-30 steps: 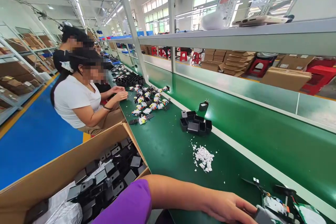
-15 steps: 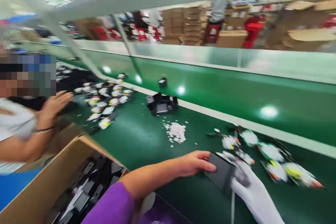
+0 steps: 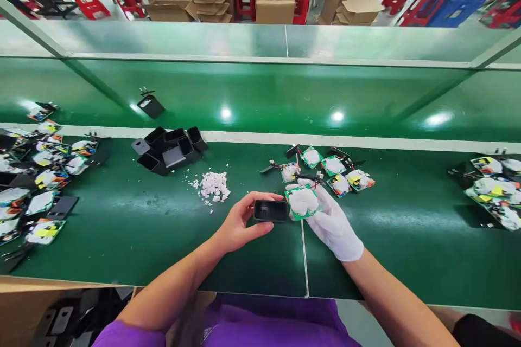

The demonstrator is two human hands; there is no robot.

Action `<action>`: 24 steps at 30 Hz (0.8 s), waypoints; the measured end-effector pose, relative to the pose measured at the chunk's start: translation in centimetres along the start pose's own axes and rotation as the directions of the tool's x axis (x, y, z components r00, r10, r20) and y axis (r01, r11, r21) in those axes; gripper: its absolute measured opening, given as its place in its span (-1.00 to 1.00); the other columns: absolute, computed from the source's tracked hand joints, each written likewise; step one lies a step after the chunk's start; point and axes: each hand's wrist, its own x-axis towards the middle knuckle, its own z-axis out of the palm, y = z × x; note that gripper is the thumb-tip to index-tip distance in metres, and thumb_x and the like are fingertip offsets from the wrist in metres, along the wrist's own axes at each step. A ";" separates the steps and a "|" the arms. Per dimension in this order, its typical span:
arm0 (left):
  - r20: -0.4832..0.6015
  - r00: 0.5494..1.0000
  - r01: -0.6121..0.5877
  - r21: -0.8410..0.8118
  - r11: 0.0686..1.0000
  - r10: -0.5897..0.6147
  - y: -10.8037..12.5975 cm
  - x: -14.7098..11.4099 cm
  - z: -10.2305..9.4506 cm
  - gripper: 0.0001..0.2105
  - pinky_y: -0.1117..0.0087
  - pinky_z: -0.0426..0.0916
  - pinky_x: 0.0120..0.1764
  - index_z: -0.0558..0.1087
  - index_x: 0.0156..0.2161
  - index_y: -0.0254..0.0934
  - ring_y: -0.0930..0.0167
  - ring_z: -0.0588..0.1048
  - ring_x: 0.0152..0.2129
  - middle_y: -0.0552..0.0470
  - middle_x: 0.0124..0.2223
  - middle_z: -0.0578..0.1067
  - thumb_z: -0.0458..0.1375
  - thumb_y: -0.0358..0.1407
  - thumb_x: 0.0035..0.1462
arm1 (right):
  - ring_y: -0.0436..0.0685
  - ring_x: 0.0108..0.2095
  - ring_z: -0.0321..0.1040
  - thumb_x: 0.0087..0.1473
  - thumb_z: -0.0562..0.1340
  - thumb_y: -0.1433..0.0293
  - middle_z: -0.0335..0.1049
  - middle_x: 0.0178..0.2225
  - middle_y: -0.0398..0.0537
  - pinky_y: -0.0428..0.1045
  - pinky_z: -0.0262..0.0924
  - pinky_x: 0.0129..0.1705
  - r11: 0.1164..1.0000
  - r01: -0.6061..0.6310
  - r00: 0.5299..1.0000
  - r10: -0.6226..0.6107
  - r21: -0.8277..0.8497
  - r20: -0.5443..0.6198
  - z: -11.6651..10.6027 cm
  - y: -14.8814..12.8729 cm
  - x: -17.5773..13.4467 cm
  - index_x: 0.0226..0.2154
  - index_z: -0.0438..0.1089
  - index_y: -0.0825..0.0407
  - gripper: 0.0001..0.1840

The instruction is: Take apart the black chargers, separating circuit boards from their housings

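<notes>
Bare fingers of my left hand [image 3: 238, 225] grip a black plastic housing [image 3: 271, 211], its open end turned toward me. Close on its right, my right hand [image 3: 331, 222] in a white glove holds a green circuit board [image 3: 302, 201] topped with a white pad. Board and housing sit side by side; whether they touch I cannot tell. Just beyond the glove lie several similar boards [image 3: 334, 165] with wires and black parts. A heap of white scraps [image 3: 214, 185] lies left of my hands, in front of a cluster of black housings [image 3: 175, 156].
More boards are piled at the left [image 3: 44, 190] and right [image 3: 494, 190] of the green table [image 3: 142, 238]. A single black unit [image 3: 150, 105] rests on the far green strip. Below the table's left edge stands a cardboard box [image 3: 20, 309] holding black parts.
My view has swung right and levelled; the co-worker at the left is out of sight. The housing's open end now faces me, and the board in my gloved hand shows clearly.
</notes>
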 end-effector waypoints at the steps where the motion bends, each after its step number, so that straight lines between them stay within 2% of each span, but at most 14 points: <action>1: 0.008 1.000 -0.006 0.012 1.000 0.006 -0.1 0.0 0.0 -0.60 0.20 0.45 0.04 0.44 -0.09 -0.25 0.19 0.56 0.01 -0.21 0.12 0.56 0.35 -0.06 0.05 | 0.40 0.14 0.39 -0.22 0.50 -0.06 0.49 0.09 0.11 0.31 0.24 0.22 1.000 0.002 1.000 -0.002 -0.010 -0.003 -0.1 0.1 0.0 0.00 0.44 -0.09 -0.24; 4: 0.041 0.996 -0.076 0.025 0.997 0.075 -0.6 0.0 -0.1 -0.65 0.27 0.46 0.01 0.43 -0.08 -0.24 0.24 0.57 0.01 -0.19 0.10 0.57 0.35 -0.17 0.08 | 0.42 0.14 0.39 -0.24 0.51 -0.07 0.47 0.12 0.17 0.31 0.23 0.22 0.999 0.033 0.999 -0.033 -0.017 0.012 -0.5 0.4 -0.1 0.04 0.42 -0.06 -0.17; 9: 0.034 0.985 -0.172 0.045 0.984 0.171 -1.2 0.1 -0.1 -0.68 0.34 0.46 -0.03 0.41 -0.06 -0.21 0.31 0.58 -0.01 -0.15 0.08 0.58 0.35 -0.31 0.11 | 0.38 0.12 0.43 -0.20 0.51 -0.02 0.49 0.10 0.13 0.31 0.22 0.22 0.998 0.062 0.996 -0.064 0.033 0.067 -1.0 0.7 -0.4 0.05 0.43 -0.09 -0.23; 14: 0.025 0.977 -0.212 0.074 0.974 0.211 -1.3 0.3 0.0 -0.68 0.33 0.47 -0.04 0.39 -0.05 -0.20 0.29 0.57 0.04 -0.18 0.12 0.56 0.34 -0.34 0.12 | 0.37 0.11 0.43 -0.18 0.50 -0.06 0.53 0.06 0.08 0.33 0.19 0.25 0.995 0.094 0.993 -0.093 -0.009 0.074 -1.0 0.7 -0.5 0.04 0.45 -0.13 -0.25; 19: -0.005 0.967 -0.251 0.110 0.962 0.253 -1.6 0.4 -0.2 -0.68 0.32 0.48 -0.04 0.36 -0.05 -0.20 0.29 0.57 0.05 -0.20 0.14 0.55 0.34 -0.34 0.13 | 0.34 0.02 0.50 -0.19 0.48 -0.10 0.53 0.06 0.10 0.26 0.35 0.11 0.995 0.089 0.992 -0.084 -0.054 0.089 -1.3 1.2 -0.5 0.10 0.41 -0.12 -0.17; 24: 0.004 0.966 -0.257 0.144 0.956 0.259 -1.3 0.4 -0.1 -0.68 0.32 0.49 -0.06 0.34 -0.06 -0.19 0.28 0.57 0.04 -0.20 0.13 0.56 0.34 -0.32 0.13 | 0.36 0.09 0.46 -0.20 0.48 -0.12 0.54 0.05 0.12 0.24 0.32 0.14 0.992 0.110 0.991 -0.104 -0.061 0.083 -1.4 1.3 -0.4 0.07 0.41 -0.11 -0.17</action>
